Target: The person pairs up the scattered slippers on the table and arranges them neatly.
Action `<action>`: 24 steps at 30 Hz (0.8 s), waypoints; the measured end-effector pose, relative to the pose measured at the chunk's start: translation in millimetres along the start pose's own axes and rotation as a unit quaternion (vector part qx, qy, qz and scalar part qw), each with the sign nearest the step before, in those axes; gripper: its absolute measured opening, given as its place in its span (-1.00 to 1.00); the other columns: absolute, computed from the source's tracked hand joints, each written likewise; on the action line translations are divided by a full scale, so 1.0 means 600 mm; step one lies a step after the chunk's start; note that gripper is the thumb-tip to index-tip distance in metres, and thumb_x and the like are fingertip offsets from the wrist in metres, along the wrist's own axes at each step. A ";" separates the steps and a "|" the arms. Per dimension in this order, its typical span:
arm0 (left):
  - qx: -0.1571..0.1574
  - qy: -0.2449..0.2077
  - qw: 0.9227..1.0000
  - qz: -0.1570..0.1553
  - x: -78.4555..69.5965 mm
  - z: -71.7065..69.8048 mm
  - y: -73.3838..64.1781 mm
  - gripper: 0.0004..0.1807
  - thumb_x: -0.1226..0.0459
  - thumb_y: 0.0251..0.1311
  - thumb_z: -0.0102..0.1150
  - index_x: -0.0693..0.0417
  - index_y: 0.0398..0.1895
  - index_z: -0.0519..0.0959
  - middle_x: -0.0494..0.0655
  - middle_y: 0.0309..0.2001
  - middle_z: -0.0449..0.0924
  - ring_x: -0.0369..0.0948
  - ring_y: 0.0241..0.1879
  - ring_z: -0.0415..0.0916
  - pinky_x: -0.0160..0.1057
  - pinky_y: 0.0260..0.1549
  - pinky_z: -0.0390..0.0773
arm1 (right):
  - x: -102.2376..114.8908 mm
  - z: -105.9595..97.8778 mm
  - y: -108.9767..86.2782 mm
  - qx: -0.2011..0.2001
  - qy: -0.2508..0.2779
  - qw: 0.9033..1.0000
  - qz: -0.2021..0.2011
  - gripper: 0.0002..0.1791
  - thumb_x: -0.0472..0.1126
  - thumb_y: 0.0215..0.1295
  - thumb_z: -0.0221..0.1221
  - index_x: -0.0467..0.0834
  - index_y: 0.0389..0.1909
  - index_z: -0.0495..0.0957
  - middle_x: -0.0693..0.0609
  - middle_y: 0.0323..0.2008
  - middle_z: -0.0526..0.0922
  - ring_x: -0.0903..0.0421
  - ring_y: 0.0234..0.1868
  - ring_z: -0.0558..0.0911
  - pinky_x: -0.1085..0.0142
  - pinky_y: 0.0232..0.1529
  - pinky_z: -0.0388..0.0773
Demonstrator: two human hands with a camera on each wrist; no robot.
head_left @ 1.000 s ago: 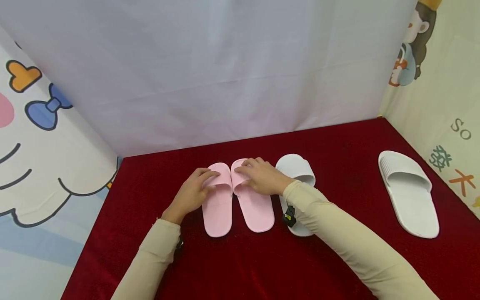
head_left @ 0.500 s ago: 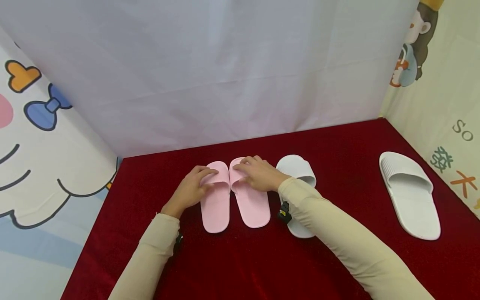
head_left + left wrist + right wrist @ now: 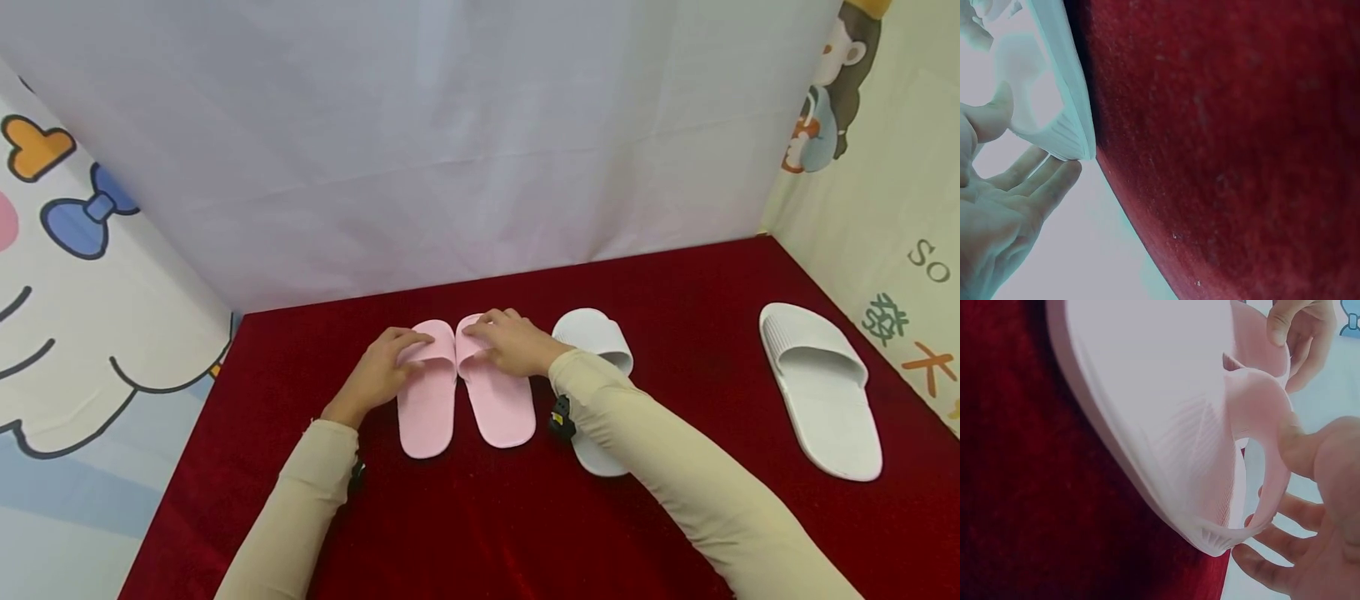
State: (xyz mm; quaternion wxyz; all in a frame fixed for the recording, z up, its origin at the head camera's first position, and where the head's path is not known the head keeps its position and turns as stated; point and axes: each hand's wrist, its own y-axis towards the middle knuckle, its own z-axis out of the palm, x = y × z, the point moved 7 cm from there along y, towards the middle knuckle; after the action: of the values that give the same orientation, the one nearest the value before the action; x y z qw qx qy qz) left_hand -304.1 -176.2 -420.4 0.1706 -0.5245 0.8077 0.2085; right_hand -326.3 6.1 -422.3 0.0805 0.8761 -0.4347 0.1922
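Observation:
Two pink slide slippers lie side by side on the red cloth, straps toward the back and toe ends meeting. My left hand [image 3: 377, 372] grips the left pink slipper [image 3: 426, 421] by the outer side of its strap. In the left wrist view that slipper looks pale, with the fingertips [image 3: 1066, 172] at its edge. On the right pink slipper [image 3: 504, 417], my right hand [image 3: 516, 343] holds the strap from its outer side. The right wrist view has the thumb [image 3: 1297, 447] on the strap [image 3: 1257, 403] and the other fingers at its lower side.
A white slipper [image 3: 592, 333] lies just right of the pink pair, partly under my right forearm. Another white slipper [image 3: 828, 417] lies at the far right. A white curtain [image 3: 480, 167] hangs behind the red cloth [image 3: 465, 533], with printed panels at both sides.
Both pink slippers have slid slightly left and toward the back, with both hands moving along on them. The white slippers have stayed in place.

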 end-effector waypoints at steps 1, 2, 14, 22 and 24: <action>0.000 -0.003 1.000 0.000 0.001 0.000 -0.001 -0.56 0.45 0.17 0.27 0.11 0.16 0.59 0.25 0.16 0.49 0.15 0.21 0.46 0.16 0.25 0.42 | 0.000 0.001 0.001 0.000 0.003 1.000 0.000 -0.39 0.15 0.37 0.18 0.03 0.38 0.42 -0.12 0.34 0.43 -0.19 0.32 0.37 -0.15 0.26 0.38; 0.000 -0.005 1.000 0.000 0.002 0.001 -0.001 -0.56 0.46 0.17 0.28 0.11 0.15 0.59 0.25 0.15 0.49 0.16 0.21 0.46 0.16 0.25 0.42 | 0.000 0.002 0.001 0.001 0.006 1.000 0.001 -0.39 0.15 0.37 0.18 0.03 0.38 0.42 -0.12 0.34 0.43 -0.19 0.32 0.37 -0.15 0.26 0.38; 0.003 -0.036 0.999 -0.004 0.012 0.013 -0.006 -0.56 0.50 0.17 0.27 0.13 0.15 0.60 0.26 0.16 0.50 0.16 0.22 0.45 0.16 0.25 0.43 | -0.002 0.010 -0.004 0.013 -0.007 1.000 0.000 -0.40 0.16 0.40 0.15 0.04 0.38 0.41 -0.14 0.36 0.43 -0.18 0.32 0.40 -0.14 0.27 0.39; 0.005 -0.045 0.999 -0.012 0.012 0.009 -0.004 -0.56 0.49 0.20 0.24 0.13 0.17 0.58 0.25 0.18 0.48 0.14 0.24 0.44 0.14 0.26 0.42 | -0.003 0.008 -0.002 0.012 0.011 1.000 0.011 -0.40 0.19 0.40 0.12 0.06 0.40 0.40 -0.08 0.37 0.42 -0.16 0.33 0.39 -0.14 0.27 0.37; 0.004 -0.045 0.999 -0.011 0.012 0.008 -0.004 -0.56 0.50 0.20 0.24 0.13 0.17 0.59 0.25 0.18 0.48 0.14 0.24 0.44 0.13 0.26 0.43 | -0.003 0.008 -0.001 0.011 0.012 1.000 0.012 -0.40 0.18 0.41 0.12 0.06 0.40 0.40 -0.08 0.37 0.42 -0.15 0.33 0.39 -0.13 0.26 0.37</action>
State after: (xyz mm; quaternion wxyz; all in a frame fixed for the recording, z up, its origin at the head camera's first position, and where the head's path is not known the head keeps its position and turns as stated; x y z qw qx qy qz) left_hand -304.5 -180.1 -428.7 0.2116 -0.5230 0.7938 0.2270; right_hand -325.8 6.5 -427.3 0.0738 0.8694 -0.4418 0.2087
